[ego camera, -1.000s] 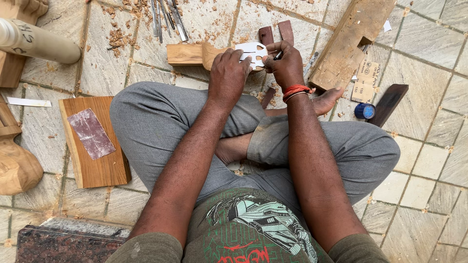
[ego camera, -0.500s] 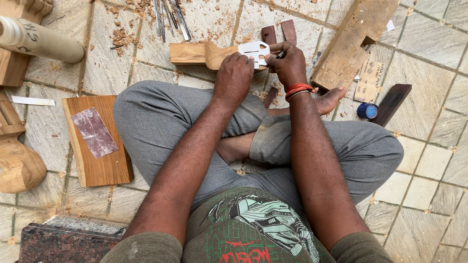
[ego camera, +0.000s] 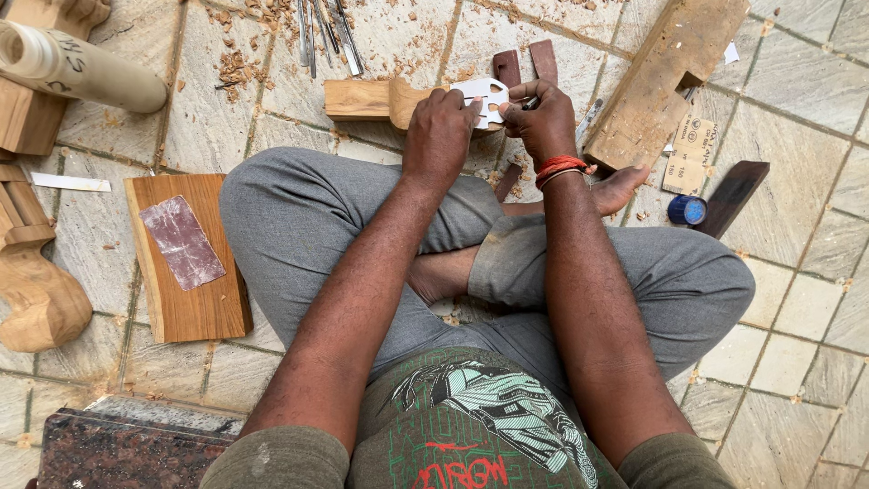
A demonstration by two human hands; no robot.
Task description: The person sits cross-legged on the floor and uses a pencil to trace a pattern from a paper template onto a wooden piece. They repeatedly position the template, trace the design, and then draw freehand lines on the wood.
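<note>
Two hands at work | left hand (ego camera: 441, 134) and right hand (ego camera: 541, 122) both clamped on a thin white cut-out template (ego camera: 484, 98), pressed against a pale carved wooden block (ego camera: 376, 100) on the stone floor (ego camera: 797, 299) | template probably light, bendable, tearable: hold by outer edges.

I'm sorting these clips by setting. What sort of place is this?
Probably a woodcarver's floor workspace: wood shavings on the stone tiles, metal carving tools, and carved wooden pieces around a seated person.
</note>
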